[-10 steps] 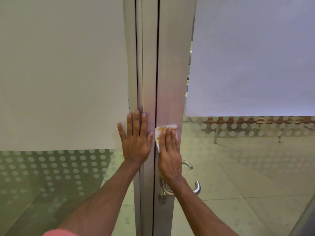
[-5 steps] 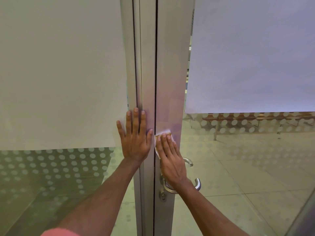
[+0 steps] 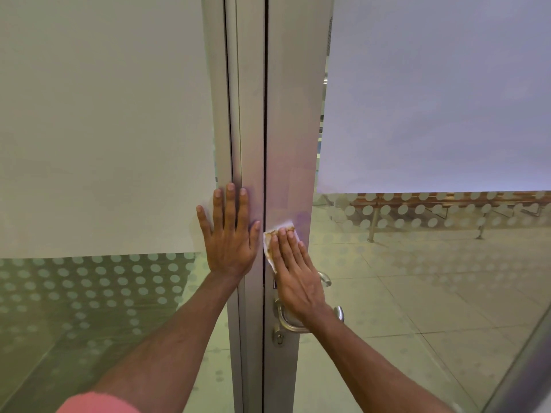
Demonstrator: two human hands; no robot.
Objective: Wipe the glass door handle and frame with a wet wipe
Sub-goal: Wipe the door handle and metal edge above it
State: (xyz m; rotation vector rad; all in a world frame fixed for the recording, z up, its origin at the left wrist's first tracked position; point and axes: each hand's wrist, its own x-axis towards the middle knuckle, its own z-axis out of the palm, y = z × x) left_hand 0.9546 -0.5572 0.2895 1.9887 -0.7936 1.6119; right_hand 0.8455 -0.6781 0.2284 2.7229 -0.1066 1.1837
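A silver metal door frame (image 3: 293,120) runs up the middle of the head view between two frosted glass panels. My right hand (image 3: 295,269) lies flat on the frame and presses a white wet wipe (image 3: 269,239), stained brown, against it just above the handle. The curved steel door handle (image 3: 290,323) sits below, partly hidden by my right wrist, with a keyhole (image 3: 279,339) under it. My left hand (image 3: 229,234) rests flat, fingers spread, on the neighbouring frame post (image 3: 249,129) to the left and holds nothing.
The left glass panel (image 3: 104,129) and the right glass panel (image 3: 432,93) are frosted above and dotted below. Through the right pane I see a tiled floor (image 3: 417,293) and a wooden bench (image 3: 447,201). A dark bar (image 3: 524,371) crosses the bottom right corner.
My right hand has slid the wipe down the frame towards the handle and tilted a little to the right. My left hand stays pressed in the same spot.
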